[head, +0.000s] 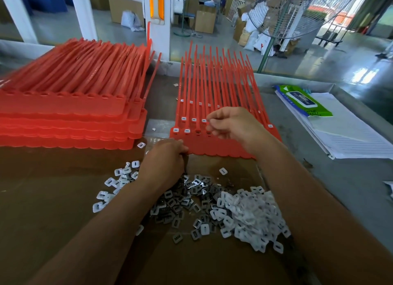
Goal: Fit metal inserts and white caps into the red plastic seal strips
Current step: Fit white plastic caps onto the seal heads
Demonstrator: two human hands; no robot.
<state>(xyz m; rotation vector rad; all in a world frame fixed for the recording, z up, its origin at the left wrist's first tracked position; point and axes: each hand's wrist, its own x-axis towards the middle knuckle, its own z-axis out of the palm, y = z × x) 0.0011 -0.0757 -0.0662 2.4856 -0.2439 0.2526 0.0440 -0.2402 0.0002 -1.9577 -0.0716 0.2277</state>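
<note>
Right hand (231,125) hovers pinched over the red seal strips (212,145) mid-table. Left hand (164,161), curled, covers their near corner; what either holds, I can't tell. Metal inserts (182,199) and white caps (253,216) lie nearer — spare stack (70,106) left, wipes pack (306,102) right.

Two hands (163,159), two red strip stacks (70,112), one wipes pack (304,102), caps (255,216) and inserts (180,201) uncountable

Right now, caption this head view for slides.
Left hand, right hand at red seal strips; metal inserts, white caps heaped nearby.

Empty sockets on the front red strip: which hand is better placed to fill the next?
The right hand: it hovers just beside the empty sockets. The left hand sits lower, at the near edge of the red strip, above the metal inserts.
</note>
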